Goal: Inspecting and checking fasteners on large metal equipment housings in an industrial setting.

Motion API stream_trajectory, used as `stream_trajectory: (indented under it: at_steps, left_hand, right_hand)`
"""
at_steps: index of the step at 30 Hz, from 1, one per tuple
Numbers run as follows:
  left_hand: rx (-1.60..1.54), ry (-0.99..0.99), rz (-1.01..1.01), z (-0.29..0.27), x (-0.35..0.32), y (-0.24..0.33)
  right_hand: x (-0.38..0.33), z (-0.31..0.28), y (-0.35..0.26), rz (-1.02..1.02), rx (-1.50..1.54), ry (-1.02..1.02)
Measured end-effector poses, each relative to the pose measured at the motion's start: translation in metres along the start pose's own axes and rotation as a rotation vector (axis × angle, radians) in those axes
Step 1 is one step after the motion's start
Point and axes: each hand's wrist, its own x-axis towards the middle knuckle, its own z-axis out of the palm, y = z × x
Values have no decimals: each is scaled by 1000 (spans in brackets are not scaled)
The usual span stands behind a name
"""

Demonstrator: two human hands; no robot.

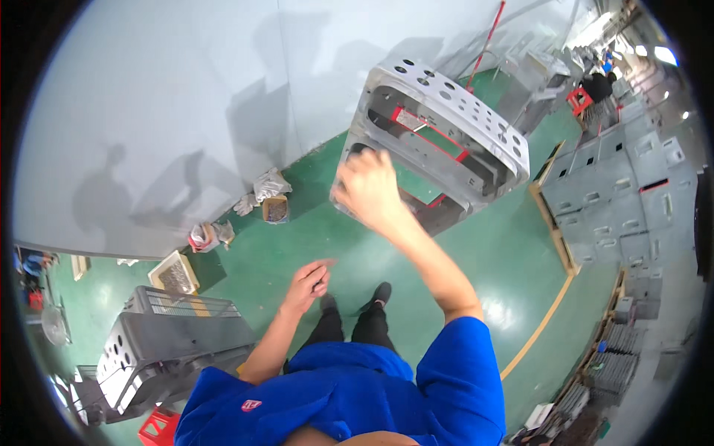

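A large grey plastic housing (pixel 487 111) stands ahead and to the right, with round holes along its top face and an open, recessed front. Red edges show inside its openings. My right hand (pixel 370 186) is closed at the housing's left front edge, and a dark patch shows by its fingertips. What it grips, if anything, cannot be made out. Lower and to the left, my left hand (pixel 303 288) hangs in the air over the floor, apart from the housing. Its fingers are curled around a small dark item too small to name.
A second grey housing (pixel 178 334) with a wire grille stands at lower left, beside a red stool (pixel 158 427). Boxes of small parts, including a cream bin (pixel 173 273) and a carton (pixel 276 210), sit along the wall. Stacked grey panels (pixel 617 193) rest on a pallet at right.
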Motion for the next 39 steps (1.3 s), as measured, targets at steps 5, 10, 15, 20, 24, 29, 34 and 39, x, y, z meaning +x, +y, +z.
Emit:
stream_trajectory:
  at_steps: [5, 10, 15, 20, 24, 29, 34, 39]
  left_hand:
    - [-6, -7, 26, 51, 8, 2]
    - [100, -105, -47, 107, 8, -16]
    - [150, -144, -154, 163, 23, -50]
    - [240, -142, -139, 216, 35, -77]
    - [252, -58, -183, 244, 29, -97]
    - [268, 26, -275, 237, 12, -108]
    - [277, 136, -285, 209, -11, -114]
    - [213, 229, -332, 189, -25, -109]
  right_hand:
    - [-124, 1, -33, 307, 649, -117]
    - [-199, -11, -32, 627, 846, 101]
    - [-253, -27, -5, 877, 1078, 319]
    - [-283, -63, 23, 914, 1133, 501]
    - [-319, -29, 64, 1119, 1259, 694]
    - [-309, 20, 147, 1208, 1229, 1014]
    - [-278, 45, 179, 1230, 1173, 1278]
    - [-259, 80, 200, 1260, 1230, 1350]
